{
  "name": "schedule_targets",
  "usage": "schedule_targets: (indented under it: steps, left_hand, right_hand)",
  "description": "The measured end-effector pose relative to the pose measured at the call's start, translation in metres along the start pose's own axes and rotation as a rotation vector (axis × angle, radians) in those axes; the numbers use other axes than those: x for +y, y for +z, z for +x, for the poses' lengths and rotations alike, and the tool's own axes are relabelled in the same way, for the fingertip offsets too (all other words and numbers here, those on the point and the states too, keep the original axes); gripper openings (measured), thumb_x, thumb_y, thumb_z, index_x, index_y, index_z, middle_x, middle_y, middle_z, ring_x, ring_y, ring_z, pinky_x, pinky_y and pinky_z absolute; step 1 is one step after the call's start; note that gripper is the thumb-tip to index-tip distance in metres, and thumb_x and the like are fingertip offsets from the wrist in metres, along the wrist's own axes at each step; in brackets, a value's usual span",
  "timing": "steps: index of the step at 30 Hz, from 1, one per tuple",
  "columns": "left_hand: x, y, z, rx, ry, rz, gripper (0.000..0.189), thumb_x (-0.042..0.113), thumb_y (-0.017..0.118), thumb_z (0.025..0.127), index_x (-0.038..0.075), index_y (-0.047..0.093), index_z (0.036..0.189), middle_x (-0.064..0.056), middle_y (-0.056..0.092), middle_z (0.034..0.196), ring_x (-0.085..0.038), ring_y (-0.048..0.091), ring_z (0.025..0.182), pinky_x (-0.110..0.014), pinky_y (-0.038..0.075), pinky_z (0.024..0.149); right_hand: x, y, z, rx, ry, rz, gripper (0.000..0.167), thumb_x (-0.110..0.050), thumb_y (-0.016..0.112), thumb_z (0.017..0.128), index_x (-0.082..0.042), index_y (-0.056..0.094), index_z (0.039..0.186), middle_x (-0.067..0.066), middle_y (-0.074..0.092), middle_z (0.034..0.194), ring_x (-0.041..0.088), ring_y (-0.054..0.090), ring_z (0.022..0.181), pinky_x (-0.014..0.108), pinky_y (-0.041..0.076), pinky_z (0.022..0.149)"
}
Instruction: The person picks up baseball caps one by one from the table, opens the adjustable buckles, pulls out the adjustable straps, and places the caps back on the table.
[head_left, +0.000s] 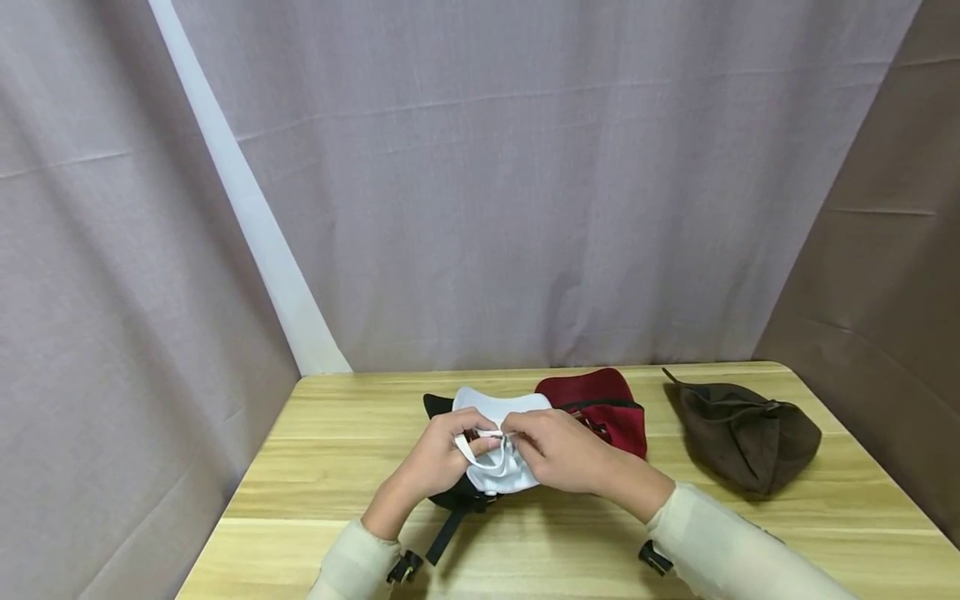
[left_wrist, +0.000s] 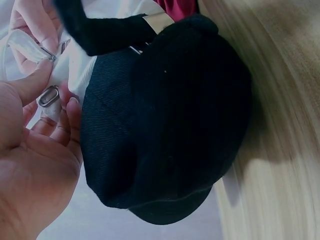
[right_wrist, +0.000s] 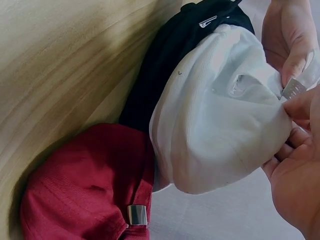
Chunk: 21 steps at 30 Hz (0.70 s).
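Observation:
A white cap [head_left: 501,407] is between both hands, its back strap [head_left: 467,451] looped upward. My left hand [head_left: 441,457] pinches the strap near a silver buckle [right_wrist: 293,90], thumb and forefinger together. Opposite it, my right hand [head_left: 567,452] pinches the strap at the same buckle, and its other fingers lie along the white cap's edge. An oval metal ring [left_wrist: 49,96] shows on the white fabric by the left fingers. Behind and below the white cap is a black cap [left_wrist: 175,110], its strap [head_left: 446,536] sticking out toward the front.
A dark red cap [head_left: 621,427] with a metal strap clasp [right_wrist: 137,215] lies just right of the white one. Farther right sits a brown cap [head_left: 738,437] on the wooden table [head_left: 330,467]. Grey curtains [head_left: 525,208] hang behind and beside the table.

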<state>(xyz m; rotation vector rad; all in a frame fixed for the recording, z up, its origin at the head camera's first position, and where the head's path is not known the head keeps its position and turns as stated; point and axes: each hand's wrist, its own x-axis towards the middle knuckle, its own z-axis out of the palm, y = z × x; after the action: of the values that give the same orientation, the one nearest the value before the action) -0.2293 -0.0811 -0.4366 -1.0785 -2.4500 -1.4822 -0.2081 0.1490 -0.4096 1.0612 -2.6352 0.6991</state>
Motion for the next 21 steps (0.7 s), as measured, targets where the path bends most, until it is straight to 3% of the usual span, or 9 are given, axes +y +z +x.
schedule_targets:
  steps: [8, 21]
  left_hand:
    - [0.0012, 0.0012, 0.0012, -0.011, 0.011, -0.009, 0.009, 0.017, 0.078, 0.096, 0.011, 0.081, 0.102, -0.007, 0.079, 0.096, -0.003, 0.063, 0.085, -0.021, 0.055, 0.076]
    - [0.0019, 0.0002, 0.0009, -0.019, 0.003, -0.001, 0.008, 0.016, 0.079, 0.096, 0.010, 0.081, 0.100, -0.007, 0.078, 0.094, -0.003, 0.063, 0.084, -0.020, 0.054, 0.075]
  right_hand:
    - [0.0032, 0.0008, -0.0018, -0.006, 0.005, -0.010, 0.012, -0.015, 0.065, 0.104, -0.025, 0.070, 0.100, -0.014, 0.066, 0.083, 0.001, 0.055, 0.076, 0.022, 0.047, 0.071]
    - [0.0061, 0.0008, -0.0037, 0.030, -0.075, -0.010, 0.019, -0.007, 0.063, 0.103, -0.023, 0.073, 0.101, -0.010, 0.071, 0.086, 0.002, 0.057, 0.078, 0.023, 0.050, 0.072]
